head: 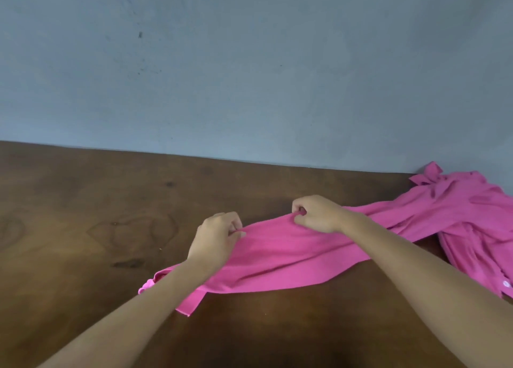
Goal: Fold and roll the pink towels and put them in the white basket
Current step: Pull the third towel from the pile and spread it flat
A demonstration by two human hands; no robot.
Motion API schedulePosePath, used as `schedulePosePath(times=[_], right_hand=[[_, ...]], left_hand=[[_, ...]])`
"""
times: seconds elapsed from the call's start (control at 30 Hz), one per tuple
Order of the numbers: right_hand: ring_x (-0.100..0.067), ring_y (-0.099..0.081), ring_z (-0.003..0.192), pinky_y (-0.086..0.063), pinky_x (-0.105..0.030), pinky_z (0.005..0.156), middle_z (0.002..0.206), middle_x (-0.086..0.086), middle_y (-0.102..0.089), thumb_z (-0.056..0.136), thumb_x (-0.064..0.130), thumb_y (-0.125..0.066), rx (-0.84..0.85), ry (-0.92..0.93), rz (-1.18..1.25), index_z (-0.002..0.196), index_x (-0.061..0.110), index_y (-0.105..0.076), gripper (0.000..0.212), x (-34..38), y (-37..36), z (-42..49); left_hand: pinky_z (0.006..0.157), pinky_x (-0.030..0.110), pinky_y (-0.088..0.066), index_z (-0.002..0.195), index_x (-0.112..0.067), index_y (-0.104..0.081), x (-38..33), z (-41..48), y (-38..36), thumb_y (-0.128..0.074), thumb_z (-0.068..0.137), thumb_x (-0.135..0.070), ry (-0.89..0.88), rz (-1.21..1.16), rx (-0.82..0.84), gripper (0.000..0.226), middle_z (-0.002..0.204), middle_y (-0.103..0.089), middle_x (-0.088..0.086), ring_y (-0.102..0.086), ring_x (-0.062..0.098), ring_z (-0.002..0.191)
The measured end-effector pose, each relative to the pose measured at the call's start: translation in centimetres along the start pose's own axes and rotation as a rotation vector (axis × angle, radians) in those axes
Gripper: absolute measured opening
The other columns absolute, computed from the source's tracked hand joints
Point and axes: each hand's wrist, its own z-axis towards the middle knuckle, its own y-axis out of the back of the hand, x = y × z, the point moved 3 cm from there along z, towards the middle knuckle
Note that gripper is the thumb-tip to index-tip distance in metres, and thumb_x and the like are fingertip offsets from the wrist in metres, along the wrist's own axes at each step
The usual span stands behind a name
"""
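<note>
A pink towel (280,259) lies stretched across the brown wooden table (83,215), partly raised at its far edge. My left hand (216,237) pinches that far edge near its left end. My right hand (316,213) pinches the same edge a little further right. Both forearms cross over the cloth. More pink towels (472,215) lie in a crumpled heap at the right, against the wall. The white basket is out of view.
A grey-blue wall (249,76) runs along the back of the table. The heap of pink cloth reaches the right edge of the view. Bare wood shows left of the towel and in front of it.
</note>
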Motion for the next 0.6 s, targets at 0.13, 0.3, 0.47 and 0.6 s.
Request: schedulePosePath(times=[0.13, 0.3, 0.47, 0.6], right_hand=[[-0.017, -0.058, 0.080, -0.049, -0.040, 0.076, 0.085, 0.009, -0.061, 0.087, 0.027, -0.065, -0.044, -0.007, -0.027, 0.082, 0.027, -0.056, 0.011, 0.0, 1.3, -0.3], [-0.018, -0.055, 0.077, -0.047, -0.038, 0.073, 0.084, 0.006, -0.058, 0.093, 0.030, -0.068, -0.080, -0.003, -0.042, 0.083, 0.034, -0.045, 0.025, 1.1, 2.3, 0.1], [-0.019, -0.054, 0.077, -0.047, -0.040, 0.071, 0.085, 0.004, -0.058, 0.096, 0.033, -0.064, -0.171, 0.018, -0.096, 0.097, 0.027, -0.045, 0.020, 4.5, 2.7, 1.4], [-0.020, -0.057, 0.092, -0.049, -0.039, 0.080, 0.102, 0.004, -0.060, 0.095, 0.031, -0.065, -0.244, 0.059, -0.165, 0.104, 0.026, -0.046, 0.022, 8.6, 3.0, 3.0]], left_hand=[[0.069, 0.035, -0.050, 0.073, -0.025, -0.061, 1.5, 1.4, 2.9, -0.080, 0.084, -0.020, 0.026, 0.022, -0.016, 0.022, 0.069, -0.063, -0.008, -0.061, 0.012, 0.066], [0.067, 0.032, -0.044, 0.074, -0.026, -0.062, 3.8, 3.2, 7.4, -0.080, 0.085, -0.023, 0.034, 0.071, -0.044, 0.021, 0.069, -0.065, -0.010, -0.061, 0.012, 0.070], [0.068, 0.033, -0.044, 0.077, -0.024, -0.066, 6.8, 4.8, 12.8, -0.079, 0.084, -0.021, 0.036, 0.096, -0.112, 0.016, 0.073, -0.065, -0.010, -0.062, 0.017, 0.078], [0.073, 0.037, -0.051, 0.078, -0.021, -0.067, 9.1, 6.1, 17.3, -0.080, 0.084, -0.019, 0.012, 0.119, -0.154, 0.014, 0.075, -0.067, -0.006, -0.063, 0.022, 0.079]])
